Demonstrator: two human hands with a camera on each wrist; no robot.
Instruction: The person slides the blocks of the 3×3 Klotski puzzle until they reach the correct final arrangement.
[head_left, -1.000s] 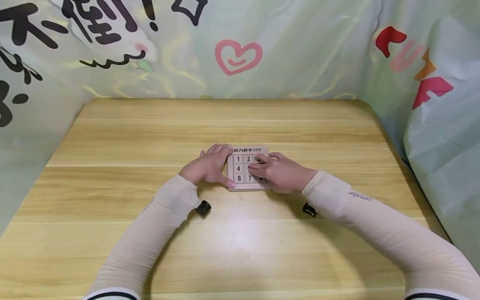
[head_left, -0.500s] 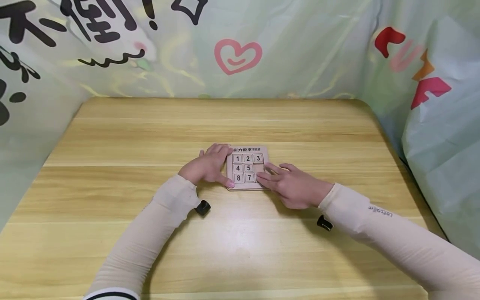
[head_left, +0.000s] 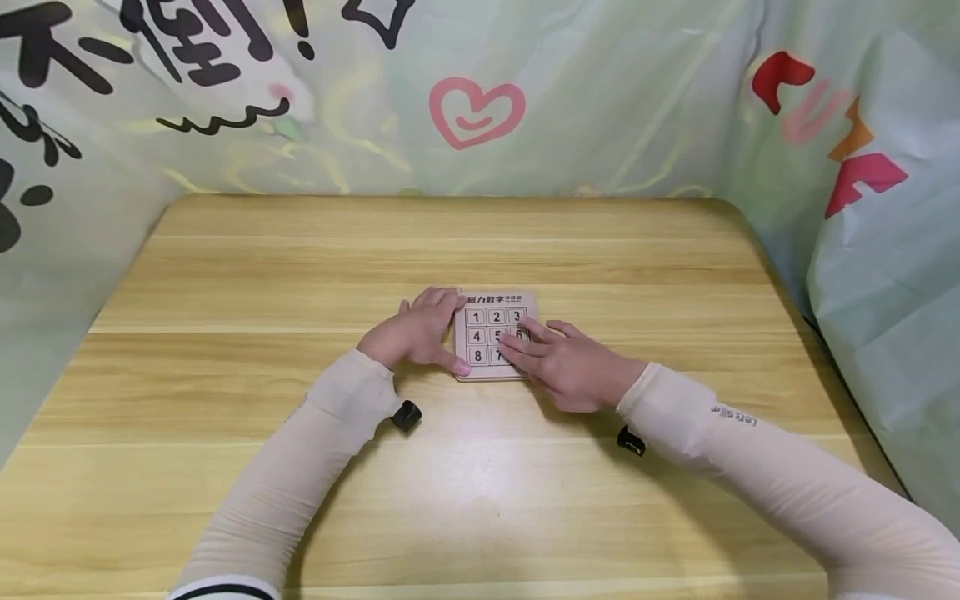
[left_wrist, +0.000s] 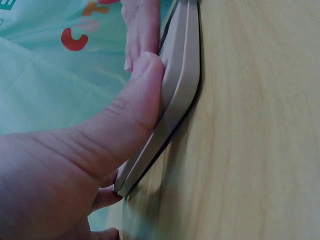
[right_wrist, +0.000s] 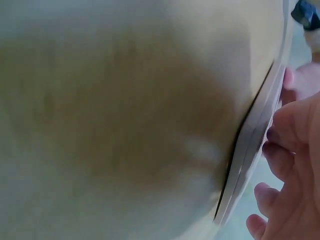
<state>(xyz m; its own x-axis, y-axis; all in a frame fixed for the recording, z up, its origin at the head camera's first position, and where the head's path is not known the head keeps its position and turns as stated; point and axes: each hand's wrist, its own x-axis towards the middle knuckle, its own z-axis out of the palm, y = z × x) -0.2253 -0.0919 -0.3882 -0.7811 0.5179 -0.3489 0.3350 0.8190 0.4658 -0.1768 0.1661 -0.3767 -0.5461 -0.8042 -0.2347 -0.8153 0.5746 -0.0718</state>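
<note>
A square sliding number puzzle point(head_left: 491, 374) with a pale frame lies flat on the table. Tiles 1, 2, 3 form its top row, 4, 5, 6 the middle row, and 8, 7 start the bottom row. My left hand point(head_left: 420, 331) grips its left side, thumb on the near corner and fingers at the far one; the left wrist view shows the thumb pressing on the puzzle edge point(left_wrist: 182, 75). Fingers of my right hand point(head_left: 577, 367) reach over the puzzle's right side, extended onto the tiles, and hide the bottom-right slot. In the right wrist view, its fingertips are right at the frame point(right_wrist: 250, 135).
The wood-grain table point(head_left: 480, 500) stretches around the puzzle on all sides. A printed fabric backdrop point(head_left: 600, 100) rises behind it and along both sides. Black wrist cameras, such as the left one point(head_left: 407, 416), hang under both sleeved forearms.
The right hand drew back rightward, then came left over the puzzle again. Tile 6 has moved up from the bottom-right slot to the middle-right slot. The left hand stays put.
</note>
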